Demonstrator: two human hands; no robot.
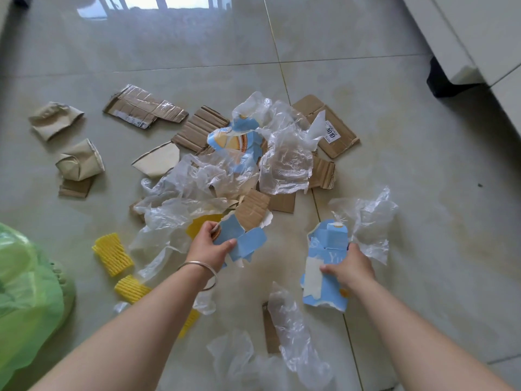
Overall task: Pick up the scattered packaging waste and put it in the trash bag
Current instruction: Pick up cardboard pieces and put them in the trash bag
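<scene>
Glossy floor tiles (366,80); crinkled clear plastic film (286,165); matt corrugated cardboard (197,128)

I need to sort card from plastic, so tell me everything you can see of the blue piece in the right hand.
The blue carton piece looks like thin printed card, torn flat, with ragged white edges, folded flaps at its top and a pale strip on its face. The right hand pinches its right edge. Its top meets crumpled clear plastic; whether it rests on the floor is unclear.
</scene>
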